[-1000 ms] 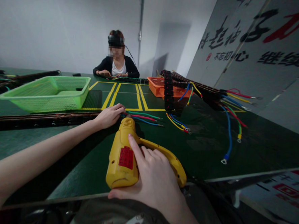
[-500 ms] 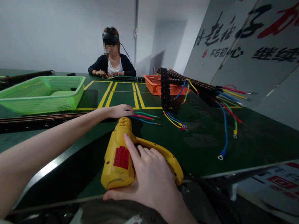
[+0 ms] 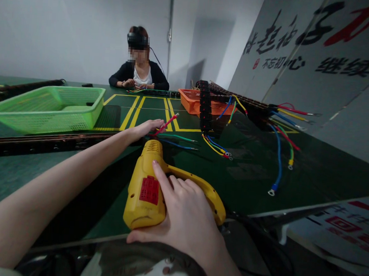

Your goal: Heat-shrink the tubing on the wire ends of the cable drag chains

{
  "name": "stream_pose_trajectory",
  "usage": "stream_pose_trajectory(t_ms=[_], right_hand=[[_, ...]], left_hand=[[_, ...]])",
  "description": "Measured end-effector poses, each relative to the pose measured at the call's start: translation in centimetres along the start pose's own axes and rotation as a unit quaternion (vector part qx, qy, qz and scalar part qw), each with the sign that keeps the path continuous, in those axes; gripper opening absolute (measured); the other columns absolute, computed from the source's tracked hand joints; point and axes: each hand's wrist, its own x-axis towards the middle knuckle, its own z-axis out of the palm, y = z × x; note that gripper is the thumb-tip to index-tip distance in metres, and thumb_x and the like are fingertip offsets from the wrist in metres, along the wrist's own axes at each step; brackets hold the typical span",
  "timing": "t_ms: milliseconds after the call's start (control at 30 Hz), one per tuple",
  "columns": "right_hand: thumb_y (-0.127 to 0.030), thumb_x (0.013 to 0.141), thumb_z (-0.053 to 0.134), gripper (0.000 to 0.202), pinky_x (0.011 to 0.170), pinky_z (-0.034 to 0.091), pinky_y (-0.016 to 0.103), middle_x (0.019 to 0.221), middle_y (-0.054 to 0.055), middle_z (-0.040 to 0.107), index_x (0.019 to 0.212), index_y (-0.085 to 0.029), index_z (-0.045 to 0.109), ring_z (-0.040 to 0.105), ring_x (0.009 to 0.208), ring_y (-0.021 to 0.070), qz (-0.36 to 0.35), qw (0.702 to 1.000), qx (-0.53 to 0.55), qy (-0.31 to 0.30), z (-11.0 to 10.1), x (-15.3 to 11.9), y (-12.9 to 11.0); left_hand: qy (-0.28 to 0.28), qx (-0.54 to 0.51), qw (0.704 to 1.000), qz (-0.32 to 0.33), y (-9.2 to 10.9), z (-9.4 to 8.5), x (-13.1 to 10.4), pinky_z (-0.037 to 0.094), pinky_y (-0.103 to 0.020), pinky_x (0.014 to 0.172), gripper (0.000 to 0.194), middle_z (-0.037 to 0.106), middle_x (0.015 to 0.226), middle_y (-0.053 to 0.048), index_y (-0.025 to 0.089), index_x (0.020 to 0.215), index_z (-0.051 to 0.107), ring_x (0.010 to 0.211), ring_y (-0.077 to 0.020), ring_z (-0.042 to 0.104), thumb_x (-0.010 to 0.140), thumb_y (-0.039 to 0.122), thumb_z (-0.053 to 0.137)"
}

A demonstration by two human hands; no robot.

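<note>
My right hand (image 3: 189, 209) is wrapped round a yellow heat gun (image 3: 143, 194) with a red label, its index finger stretched along the body. The nozzle end points away from me, towards the wires. My left hand (image 3: 149, 128) is closed just beyond the nozzle end, its fingers pinching a red wire (image 3: 169, 123) whose free end slants up to the right. A green wire (image 3: 180, 137) and a blue wire (image 3: 179, 146) stretch out to the right below it. These wires come from the end of a black cable chain (image 3: 62, 141) lying along the left of the table.
A green basket (image 3: 47, 125) stands at the left and an orange basket (image 3: 189, 103) at the back. Cable chains (image 3: 206, 110) with coloured, lug-ended wires (image 3: 278, 160) lie at the right. Across the green table (image 3: 246, 191) a person (image 3: 138, 68) sits, hands on wires.
The red wire has lifted from beside the green and blue wires and now slants upward in my left hand's fingers. The heat gun stays in my right hand. The view has tilted slightly.
</note>
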Motion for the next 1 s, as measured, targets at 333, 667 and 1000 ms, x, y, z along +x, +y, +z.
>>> stream_pose_trajectory(t_ms=[333, 667, 1000], right_hand=[[-0.086, 0.05, 0.061, 0.131, 0.084, 0.045, 0.042, 0.102, 0.011, 0.063, 0.151, -0.014, 0.018, 0.059, 0.091, 0.0284, -0.016, 0.999, -0.02, -0.025, 0.0, 0.0, 0.0], [-0.082, 0.051, 0.066, 0.133, 0.082, 0.046, 0.044, 0.1, 0.009, 0.061, 0.151, -0.012, 0.013, 0.058, 0.088, 0.0283, -0.005, 0.998, -0.06, -0.024, 0.4, 0.6, 0.4], [-0.083, 0.05, 0.065, 0.132, 0.085, 0.044, 0.041, 0.102, 0.009, 0.063, 0.151, -0.013, 0.017, 0.059, 0.091, 0.0278, 0.005, 0.998, -0.054, -0.014, 0.0, 0.5, 0.9]], left_hand=[[0.053, 0.023, 0.998, 0.004, 1.4, 0.7, -0.9, 0.047, -0.036, 0.081, 0.067, 0.067, 0.089, -0.009, 0.013, 0.078, 0.065, 0.084, -0.0216, 0.058, 0.084, 0.07, 0.031], [0.12, 0.387, 0.899, 0.163, 0.0, 0.0, -5.6, 0.046, -0.033, 0.081, 0.036, 0.059, 0.096, -0.009, 0.016, 0.093, 0.063, 0.092, -0.0203, 0.055, 0.095, 0.035, 0.033], [0.077, 0.448, 0.873, 0.179, -0.2, 0.1, -6.6, 0.047, -0.038, 0.09, 0.035, 0.056, 0.11, -0.011, 0.018, 0.121, 0.056, 0.101, -0.0232, 0.052, 0.091, 0.023, 0.038]])
